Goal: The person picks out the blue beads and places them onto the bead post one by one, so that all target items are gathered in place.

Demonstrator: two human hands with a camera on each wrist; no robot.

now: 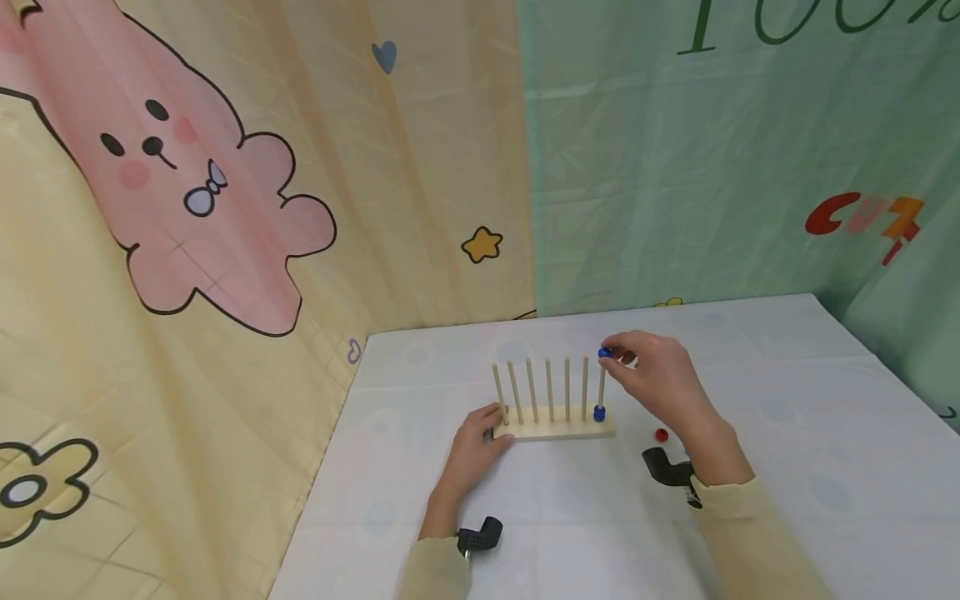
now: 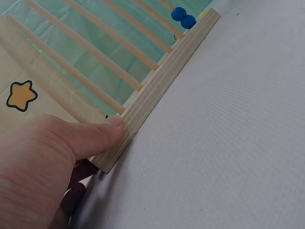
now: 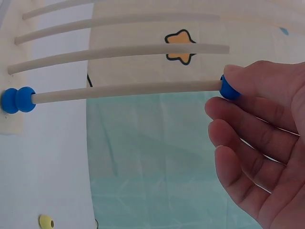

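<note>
Blue beads (image 1: 599, 412) and a blue bead (image 1: 604, 353) mark a pale wooden peg rack (image 1: 553, 427) on a white counter (image 1: 787, 400) faintly dotted light blue (a red bead (image 1: 661, 434) lies nearby), before a yellow curtain (image 1: 420, 167) printed with a pink bear (image 1: 187, 183) and a mint-green curtain (image 1: 712, 167).

White table (image 1: 787, 400) with a peg rack and loose beads

A pale cloth with faint round spots covers the table. A wooden rack (image 1: 555, 430) of seven upright pegs stands on it near the middle. A red bead (image 1: 661, 434) lies on the cloth just right of the rack. A yellow bead (image 3: 45, 222) also lies on the cloth.
</note>
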